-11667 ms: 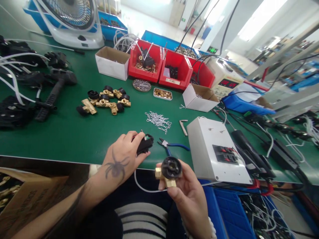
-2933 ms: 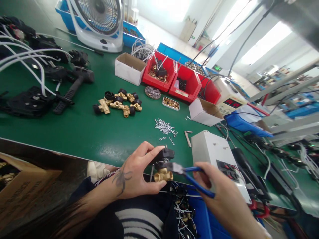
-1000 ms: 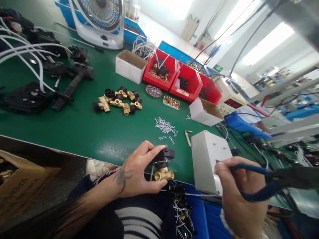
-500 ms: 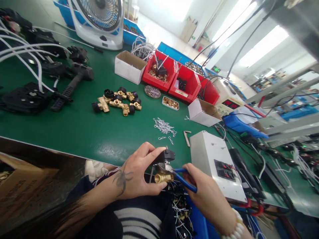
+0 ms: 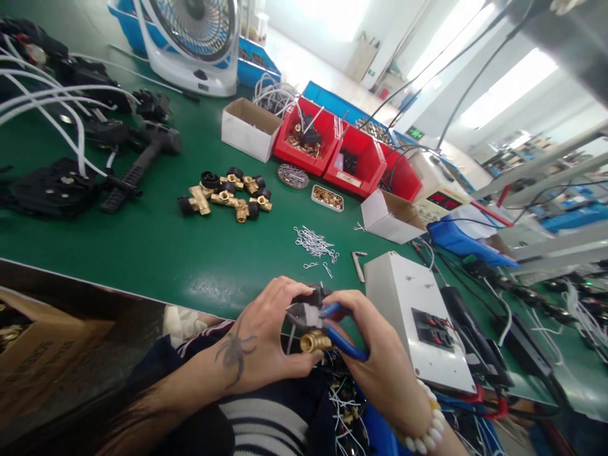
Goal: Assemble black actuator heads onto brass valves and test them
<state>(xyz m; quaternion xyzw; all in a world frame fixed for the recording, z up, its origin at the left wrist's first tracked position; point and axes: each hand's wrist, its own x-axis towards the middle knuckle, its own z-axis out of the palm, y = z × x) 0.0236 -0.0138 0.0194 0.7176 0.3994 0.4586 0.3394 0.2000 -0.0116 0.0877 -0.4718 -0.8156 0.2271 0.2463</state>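
Observation:
My left hand [image 5: 259, 342], with a spider tattoo on its back, is closed around a brass valve fitting [image 5: 314, 342] that carries a black plastic housing on top. It holds the part just over the near edge of the green table [image 5: 156, 247]. My right hand [image 5: 375, 354] grips blue-handled pliers [image 5: 332, 326]. The pliers' jaws are at the joint between the black housing and the brass body. My fingers hide most of the housing. A small pile of wire clips [image 5: 313, 242] lies on the table just beyond my hands.
A cluster of brass valves with black caps [image 5: 225, 195] lies mid-table. Red bins [image 5: 332, 149], two white cardboard boxes [image 5: 249, 130], a white control box [image 5: 418, 320], a fan [image 5: 190, 44] and black parts with white tubing [image 5: 61, 145] surround them. A blue crate of wired parts [image 5: 375, 430] is below my hands.
My right hand has come in from the right with the pliers and closed over the valve. The left hand has kept holding the valve in place.

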